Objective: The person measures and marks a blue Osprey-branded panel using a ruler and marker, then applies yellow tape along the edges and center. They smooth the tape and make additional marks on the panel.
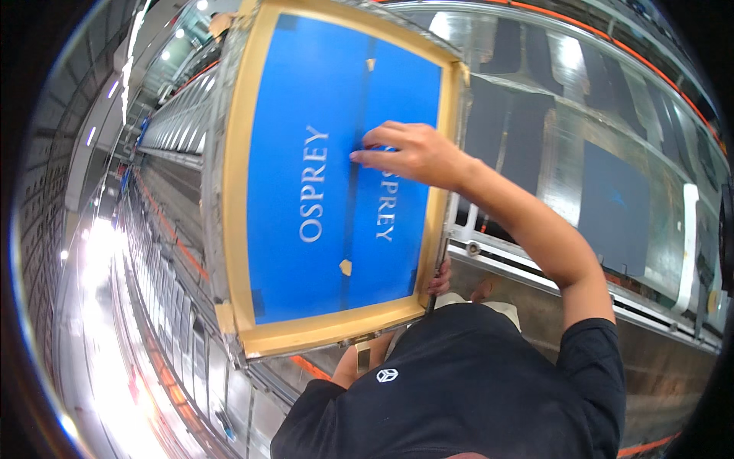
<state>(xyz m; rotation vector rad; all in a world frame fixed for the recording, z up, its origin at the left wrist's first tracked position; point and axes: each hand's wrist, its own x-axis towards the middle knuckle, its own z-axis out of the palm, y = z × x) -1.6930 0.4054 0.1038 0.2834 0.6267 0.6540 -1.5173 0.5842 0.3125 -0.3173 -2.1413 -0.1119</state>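
A screen-printing frame (pixel 337 340) is tilted up in front of my body, its inner border lined with tan tape. Its blue screen (pixel 292 97) bears two lines of white lettering, and a dark strip (pixel 348 229) runs down the middle. My right hand (pixel 404 150) reaches over the screen, thumb and index fingertips at this strip. Whether anything small is between those fingertips cannot be made out. My left forearm passes under the frame, and the fingers of my left hand (pixel 440 279) grip its near right edge; the palm is hidden.
Small tan tape pieces (pixel 345 267) stick to the strip. On the right is a long metal printing table (pixel 565 120) with dark fabric panels (pixel 613 206) on it and a rail (pixel 516 281) along its edge. More long tables (pixel 178 123) stretch away at left. Another person's hand (pixel 221 24) shows at top left.
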